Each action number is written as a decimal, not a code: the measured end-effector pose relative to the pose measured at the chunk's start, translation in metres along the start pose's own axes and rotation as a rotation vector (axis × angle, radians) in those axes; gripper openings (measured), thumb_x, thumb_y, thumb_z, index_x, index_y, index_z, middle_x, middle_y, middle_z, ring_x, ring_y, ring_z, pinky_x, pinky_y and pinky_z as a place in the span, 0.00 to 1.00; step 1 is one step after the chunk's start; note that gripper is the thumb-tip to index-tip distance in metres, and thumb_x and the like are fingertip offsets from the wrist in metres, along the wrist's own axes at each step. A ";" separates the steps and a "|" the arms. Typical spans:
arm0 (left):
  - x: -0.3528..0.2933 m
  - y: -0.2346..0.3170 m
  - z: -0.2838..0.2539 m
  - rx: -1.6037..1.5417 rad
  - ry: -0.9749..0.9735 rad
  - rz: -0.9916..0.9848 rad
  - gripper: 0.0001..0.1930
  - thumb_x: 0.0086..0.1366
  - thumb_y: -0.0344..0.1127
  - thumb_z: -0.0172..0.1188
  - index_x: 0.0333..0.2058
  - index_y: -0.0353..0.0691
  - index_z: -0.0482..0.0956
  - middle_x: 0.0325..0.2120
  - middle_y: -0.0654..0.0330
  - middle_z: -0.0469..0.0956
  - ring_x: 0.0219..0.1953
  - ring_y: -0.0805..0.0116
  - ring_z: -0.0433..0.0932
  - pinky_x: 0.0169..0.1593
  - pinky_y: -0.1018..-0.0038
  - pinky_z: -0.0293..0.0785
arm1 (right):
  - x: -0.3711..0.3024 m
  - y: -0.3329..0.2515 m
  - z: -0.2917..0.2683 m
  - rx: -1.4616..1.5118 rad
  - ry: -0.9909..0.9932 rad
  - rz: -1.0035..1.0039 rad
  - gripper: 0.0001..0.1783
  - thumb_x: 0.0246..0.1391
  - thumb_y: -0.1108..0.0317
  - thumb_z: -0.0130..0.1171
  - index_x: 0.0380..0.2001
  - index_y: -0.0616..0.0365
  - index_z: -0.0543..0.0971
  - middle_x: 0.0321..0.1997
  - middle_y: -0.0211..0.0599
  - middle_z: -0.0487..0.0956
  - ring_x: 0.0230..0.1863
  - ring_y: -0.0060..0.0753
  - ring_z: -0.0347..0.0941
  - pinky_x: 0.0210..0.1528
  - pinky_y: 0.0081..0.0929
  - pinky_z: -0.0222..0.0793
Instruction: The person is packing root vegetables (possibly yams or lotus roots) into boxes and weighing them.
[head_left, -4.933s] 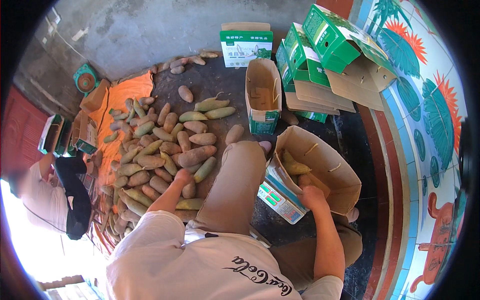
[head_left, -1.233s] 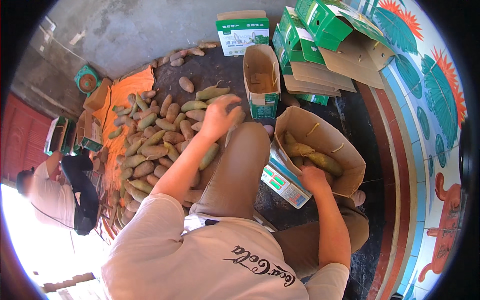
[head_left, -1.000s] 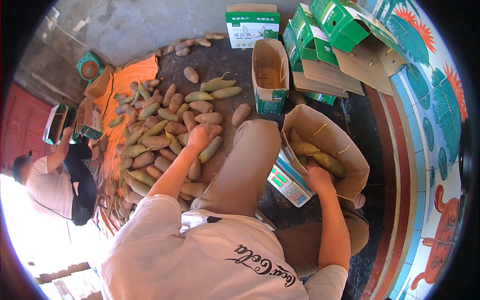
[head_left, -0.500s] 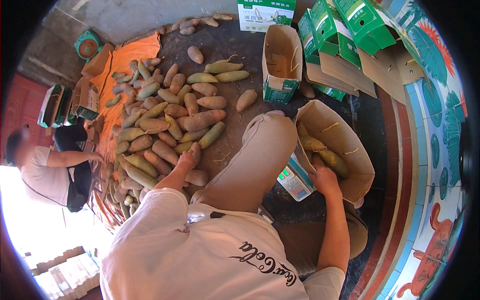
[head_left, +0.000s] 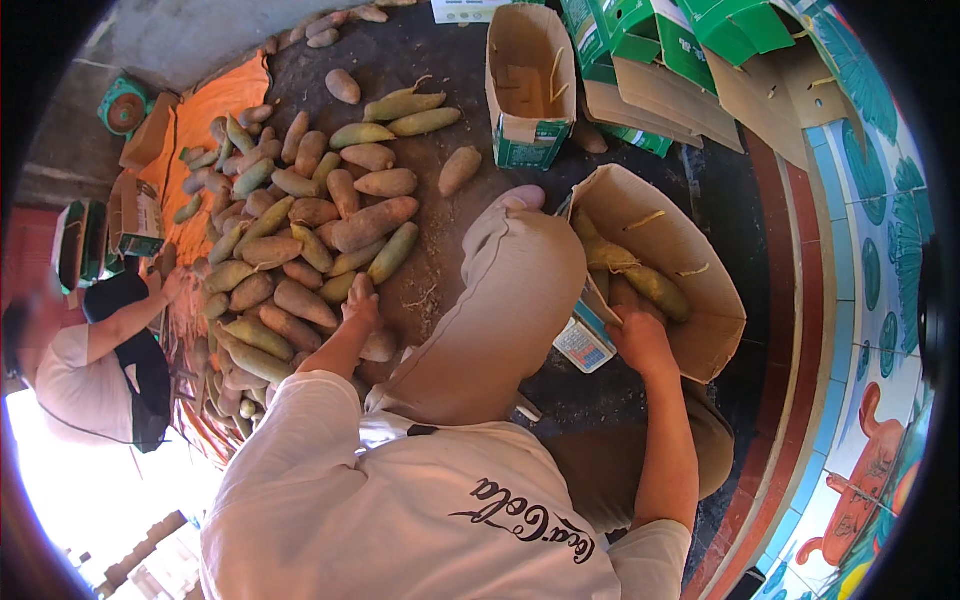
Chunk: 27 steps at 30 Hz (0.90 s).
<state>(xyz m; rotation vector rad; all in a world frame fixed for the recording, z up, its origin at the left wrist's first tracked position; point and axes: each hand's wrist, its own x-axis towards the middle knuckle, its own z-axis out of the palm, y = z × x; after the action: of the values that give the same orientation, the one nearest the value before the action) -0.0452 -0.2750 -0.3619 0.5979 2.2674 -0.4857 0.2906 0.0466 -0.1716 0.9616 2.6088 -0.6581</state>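
A large pile of long radishes (head_left: 290, 250), green and earthy reddish-brown, lies on the dark floor to my left. At the pile's near right edge, my left hand (head_left: 360, 312) reaches in among them; its fingers are mostly hidden, so its grip is unclear. On the right, my right hand (head_left: 642, 338) is inside the near left wall of an open cardboard carton (head_left: 715, 335), its fingers closed round a reddish-brown radish (head_left: 623, 292). Greener radishes (head_left: 655, 290) lie in that carton. Just left of it, a scale with a keypad (head_left: 585, 345) is partly covered by the carton.
Another open carton (head_left: 530, 85) stands beyond my bent knee (head_left: 530, 265). Green-and-white cartons (head_left: 650, 45) are stacked at the far right, beside a painted tile wall (head_left: 865, 250). A person (head_left: 90, 370) sits at the left near an orange sheet (head_left: 225, 105).
The view has shifted, so the scene sits a little left and higher. My right hand has reached slightly further into the carton. The other person's arm is raised higher toward the pile.
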 end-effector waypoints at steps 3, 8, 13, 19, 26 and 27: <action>-0.022 0.010 0.021 0.290 0.156 0.207 0.29 0.54 0.46 0.56 0.55 0.53 0.62 0.61 0.57 0.46 0.63 0.53 0.47 0.60 0.53 0.51 | -0.001 -0.002 -0.003 -0.001 -0.007 0.013 0.14 0.45 0.66 0.55 0.38 0.57 0.76 0.37 0.49 0.75 0.40 0.49 0.72 0.42 0.42 0.67; -0.038 0.016 0.044 0.362 -0.265 0.349 0.31 0.53 0.41 0.58 0.57 0.54 0.60 0.60 0.55 0.49 0.63 0.53 0.46 0.56 0.55 0.57 | -0.001 -0.006 -0.004 0.010 -0.009 0.031 0.14 0.45 0.68 0.55 0.38 0.56 0.76 0.37 0.47 0.76 0.40 0.49 0.72 0.42 0.41 0.67; -0.032 0.017 0.045 0.475 -0.289 0.355 0.31 0.50 0.39 0.61 0.55 0.52 0.63 0.55 0.55 0.57 0.59 0.55 0.54 0.51 0.60 0.62 | -0.002 -0.006 -0.002 0.024 0.003 0.042 0.14 0.44 0.68 0.54 0.38 0.56 0.76 0.36 0.47 0.76 0.39 0.49 0.72 0.42 0.41 0.67; -0.030 0.005 0.079 0.443 -0.108 0.414 0.20 0.56 0.38 0.53 0.50 0.51 0.67 0.48 0.59 0.66 0.52 0.59 0.65 0.51 0.60 0.62 | -0.002 -0.008 -0.003 0.027 -0.014 0.062 0.14 0.44 0.69 0.54 0.38 0.56 0.76 0.35 0.47 0.76 0.39 0.49 0.72 0.42 0.41 0.67; -0.020 -0.002 0.098 0.500 -0.082 0.512 0.20 0.57 0.38 0.52 0.50 0.51 0.67 0.47 0.58 0.68 0.51 0.58 0.66 0.49 0.57 0.64 | -0.003 -0.004 0.004 0.042 0.055 -0.007 0.12 0.44 0.67 0.56 0.35 0.57 0.76 0.34 0.47 0.76 0.38 0.49 0.72 0.40 0.42 0.67; -0.020 0.001 0.097 0.526 -0.076 0.536 0.20 0.57 0.38 0.52 0.50 0.51 0.67 0.47 0.58 0.68 0.51 0.58 0.66 0.49 0.57 0.64 | -0.004 -0.001 0.003 0.051 0.068 0.025 0.12 0.44 0.67 0.56 0.35 0.57 0.76 0.34 0.47 0.76 0.38 0.49 0.72 0.40 0.42 0.67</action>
<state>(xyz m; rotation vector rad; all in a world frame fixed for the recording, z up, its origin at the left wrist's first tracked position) 0.0216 -0.3288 -0.4117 1.3742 1.7948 -0.8114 0.2933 0.0422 -0.1717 1.0473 2.6460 -0.7011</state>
